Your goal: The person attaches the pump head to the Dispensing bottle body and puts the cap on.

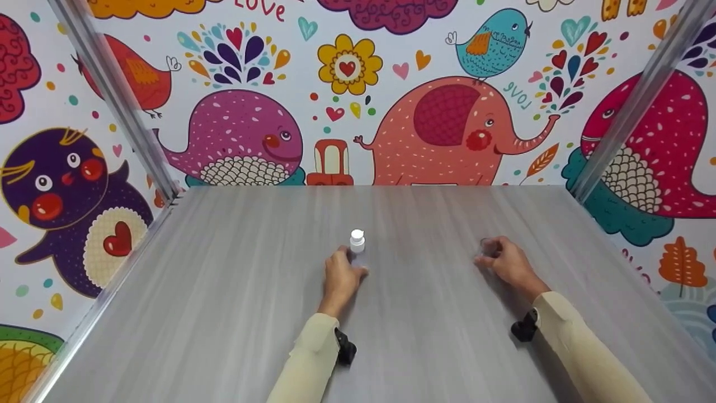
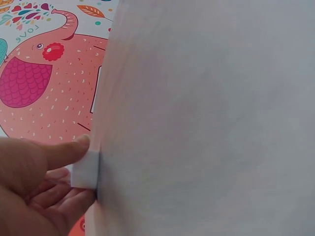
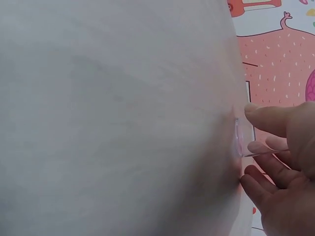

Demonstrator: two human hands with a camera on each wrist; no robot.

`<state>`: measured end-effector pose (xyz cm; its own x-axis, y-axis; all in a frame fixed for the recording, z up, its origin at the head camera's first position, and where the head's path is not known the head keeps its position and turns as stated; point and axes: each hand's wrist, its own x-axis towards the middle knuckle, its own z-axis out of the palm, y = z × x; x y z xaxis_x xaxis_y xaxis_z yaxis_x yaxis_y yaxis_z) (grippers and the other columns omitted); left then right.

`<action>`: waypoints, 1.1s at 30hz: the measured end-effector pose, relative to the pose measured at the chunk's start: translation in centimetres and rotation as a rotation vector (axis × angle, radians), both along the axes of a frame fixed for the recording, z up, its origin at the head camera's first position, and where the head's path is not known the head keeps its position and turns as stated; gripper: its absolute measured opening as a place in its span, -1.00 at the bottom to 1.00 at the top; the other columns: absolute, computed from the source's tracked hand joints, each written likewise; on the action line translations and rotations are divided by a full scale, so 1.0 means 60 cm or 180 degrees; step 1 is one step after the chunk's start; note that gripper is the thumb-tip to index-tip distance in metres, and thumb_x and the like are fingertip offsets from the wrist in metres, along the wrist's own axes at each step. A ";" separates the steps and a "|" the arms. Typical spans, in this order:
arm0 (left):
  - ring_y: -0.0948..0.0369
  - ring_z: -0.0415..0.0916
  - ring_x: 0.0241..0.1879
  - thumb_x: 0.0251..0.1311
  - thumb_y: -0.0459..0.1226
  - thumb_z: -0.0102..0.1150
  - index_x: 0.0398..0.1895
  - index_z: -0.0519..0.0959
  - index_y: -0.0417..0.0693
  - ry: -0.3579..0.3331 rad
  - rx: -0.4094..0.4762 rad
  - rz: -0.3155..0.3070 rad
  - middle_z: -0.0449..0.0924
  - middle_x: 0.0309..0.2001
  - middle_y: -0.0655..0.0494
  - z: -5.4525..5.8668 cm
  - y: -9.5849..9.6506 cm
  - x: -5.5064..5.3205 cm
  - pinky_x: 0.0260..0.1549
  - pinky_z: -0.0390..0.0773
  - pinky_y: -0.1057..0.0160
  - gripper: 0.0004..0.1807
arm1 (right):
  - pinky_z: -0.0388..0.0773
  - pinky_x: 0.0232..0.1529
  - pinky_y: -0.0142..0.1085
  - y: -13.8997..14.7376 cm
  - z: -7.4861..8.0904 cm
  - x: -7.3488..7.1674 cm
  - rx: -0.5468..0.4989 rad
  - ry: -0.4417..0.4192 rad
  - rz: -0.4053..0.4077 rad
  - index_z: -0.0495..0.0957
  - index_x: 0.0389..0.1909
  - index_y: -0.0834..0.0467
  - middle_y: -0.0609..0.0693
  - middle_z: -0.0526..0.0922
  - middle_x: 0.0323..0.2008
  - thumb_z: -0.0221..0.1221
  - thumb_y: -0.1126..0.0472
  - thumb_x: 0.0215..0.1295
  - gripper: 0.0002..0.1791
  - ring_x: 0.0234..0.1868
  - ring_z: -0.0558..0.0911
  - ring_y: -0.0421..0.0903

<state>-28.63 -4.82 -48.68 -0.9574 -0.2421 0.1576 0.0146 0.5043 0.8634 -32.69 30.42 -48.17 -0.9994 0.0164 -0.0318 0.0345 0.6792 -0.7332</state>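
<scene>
A small white bottle (image 1: 357, 242) with a white cap stands upright on the grey table (image 1: 235, 313). My left hand (image 1: 339, 278) reaches to its near left side, fingers along the bottle and thumb spread out to the right. In the left wrist view, the white body (image 2: 85, 170) shows between thumb and fingers, its top hidden behind them. Farther right, my right hand (image 1: 510, 266) holds a small clear cup (image 3: 239, 140) at the tabletop, thumb on one side and fingers on the other. Most of the cup is covered by the hand in the head view.
A wall with cartoon animals (image 1: 442, 140) rises behind the table's far edge. Metal posts (image 1: 120, 106) stand at the left and right back corners. A black wrist camera (image 1: 345, 348) is strapped to the left sleeve, and another (image 1: 524, 327) to the right.
</scene>
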 end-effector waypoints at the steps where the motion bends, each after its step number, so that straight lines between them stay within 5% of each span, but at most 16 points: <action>1: -0.07 0.66 -0.01 -0.12 -0.48 0.45 -0.09 0.61 -0.32 -0.0003 -0.0001 -0.0005 0.72 -0.07 -0.25 0.000 0.000 0.000 0.04 0.58 -0.04 -0.57 | 0.52 0.04 -0.17 0.000 0.001 0.000 -0.0027 -0.0029 0.0002 0.37 0.18 0.31 0.31 0.50 0.17 0.31 0.17 0.29 -0.46 0.19 0.51 0.19; 5: -0.08 0.66 0.02 -0.11 -0.49 0.44 -0.07 0.60 -0.33 0.0001 -0.0010 -0.0021 0.71 -0.06 -0.26 0.000 -0.001 0.001 0.07 0.57 -0.04 -0.56 | 0.53 0.11 -0.11 -0.001 0.004 0.000 -0.0063 -0.0040 0.0010 0.37 0.20 0.30 0.30 0.51 0.20 0.29 0.17 0.30 -0.47 0.22 0.50 0.19; 14: -0.05 0.66 -0.08 -0.16 -0.49 0.46 -0.14 0.61 -0.32 0.0045 -0.0020 0.0007 0.72 -0.13 -0.23 -0.001 -0.001 -0.002 0.00 0.58 -0.03 -0.59 | 0.55 -0.11 -0.36 -0.001 0.000 0.002 -0.0099 0.0269 -0.0090 0.40 0.16 0.33 0.31 0.56 0.09 0.33 0.23 0.25 -0.48 0.13 0.59 0.20; 23: -0.03 0.66 -0.08 -0.12 -0.48 0.47 -0.13 0.60 -0.32 0.0046 -0.0011 -0.0013 0.72 -0.12 -0.22 0.000 -0.002 -0.002 0.00 0.59 -0.03 -0.60 | 0.51 -0.05 -0.32 -0.006 0.000 0.004 -0.0183 0.0276 -0.0249 0.30 0.10 0.28 0.23 0.51 0.06 0.35 0.20 0.24 -0.46 0.08 0.55 0.12; 33: -0.04 0.66 -0.04 -0.09 -0.48 0.46 -0.12 0.60 -0.32 -0.0009 0.0054 -0.0037 0.71 -0.11 -0.23 -0.002 -0.001 -0.001 0.02 0.58 -0.04 -0.60 | 0.48 -0.15 -0.52 -0.003 -0.003 0.012 -0.0165 0.0549 -0.0197 0.34 0.11 0.25 0.23 0.56 0.05 0.33 0.14 0.28 -0.49 0.08 0.58 0.12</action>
<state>-28.71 -4.89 -48.79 -0.9606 -0.2336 0.1507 0.0178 0.4893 0.8719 -32.00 30.23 -48.33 -0.9872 0.0807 0.1375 -0.0543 0.6409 -0.7657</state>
